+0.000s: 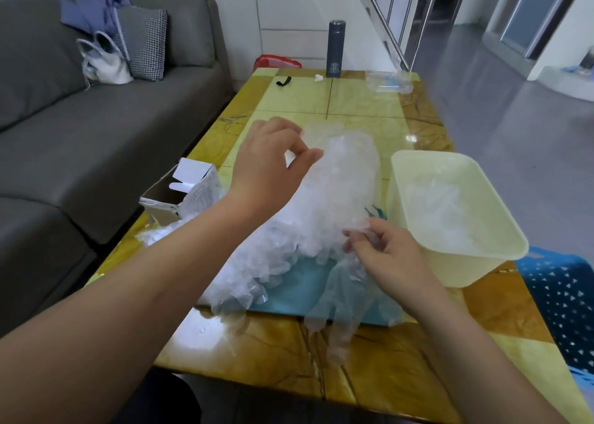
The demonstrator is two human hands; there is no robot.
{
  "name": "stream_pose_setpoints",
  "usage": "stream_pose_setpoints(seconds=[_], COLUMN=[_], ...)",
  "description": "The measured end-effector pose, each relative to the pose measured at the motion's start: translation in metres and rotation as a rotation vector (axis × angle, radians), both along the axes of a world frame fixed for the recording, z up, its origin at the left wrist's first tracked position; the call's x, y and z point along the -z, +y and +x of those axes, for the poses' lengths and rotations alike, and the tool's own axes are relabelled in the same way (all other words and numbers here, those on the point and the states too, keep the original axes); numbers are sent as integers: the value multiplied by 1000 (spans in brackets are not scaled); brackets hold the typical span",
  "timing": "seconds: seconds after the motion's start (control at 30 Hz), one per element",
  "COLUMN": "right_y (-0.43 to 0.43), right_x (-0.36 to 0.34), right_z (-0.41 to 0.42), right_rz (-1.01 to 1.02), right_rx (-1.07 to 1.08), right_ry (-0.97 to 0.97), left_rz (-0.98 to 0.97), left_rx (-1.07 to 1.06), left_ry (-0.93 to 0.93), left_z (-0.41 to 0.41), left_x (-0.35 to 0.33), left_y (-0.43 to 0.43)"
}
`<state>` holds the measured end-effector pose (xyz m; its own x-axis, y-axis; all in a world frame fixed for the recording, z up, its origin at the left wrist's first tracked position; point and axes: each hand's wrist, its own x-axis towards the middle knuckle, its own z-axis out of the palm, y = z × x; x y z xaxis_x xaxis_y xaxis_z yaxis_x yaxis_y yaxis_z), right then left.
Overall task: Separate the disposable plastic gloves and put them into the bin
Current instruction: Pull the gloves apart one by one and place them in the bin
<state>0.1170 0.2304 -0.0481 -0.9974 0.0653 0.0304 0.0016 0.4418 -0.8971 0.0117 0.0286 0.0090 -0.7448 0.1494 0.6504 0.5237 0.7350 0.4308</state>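
A big heap of clear disposable plastic gloves (289,240) lies on a teal mat (299,290) in the middle of the yellow table. My left hand (273,163) is raised above the heap and pinches the top of a clear glove (347,166) between thumb and fingers. My right hand (382,250) pinches the lower part of the same plastic; a separate glove (340,308) hangs from it toward the table's front. The cream plastic bin (456,259) stands at the right, close to my right hand, with several gloves inside.
An open cardboard glove box (183,195) lies at the table's left edge. A dark flask (336,49), a black strap (283,81) and a clear plastic bag (389,81) sit at the far end. A grey sofa (96,134) runs along the left; a blue patterned seat (565,301) stands right.
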Motion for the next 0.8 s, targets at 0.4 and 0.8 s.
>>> stream_pose_setpoints(seconds=[0.4, 0.8], right_y=[-14, -8], right_x=[-56, -43], right_z=[20, 10], right_rz=[52, 98], right_rx=[-217, 0], right_ry=[168, 70], left_rz=[227, 394], left_rx=[68, 124], left_ry=[-408, -635], left_z=[32, 54], left_x=[3, -1], left_y=[5, -16])
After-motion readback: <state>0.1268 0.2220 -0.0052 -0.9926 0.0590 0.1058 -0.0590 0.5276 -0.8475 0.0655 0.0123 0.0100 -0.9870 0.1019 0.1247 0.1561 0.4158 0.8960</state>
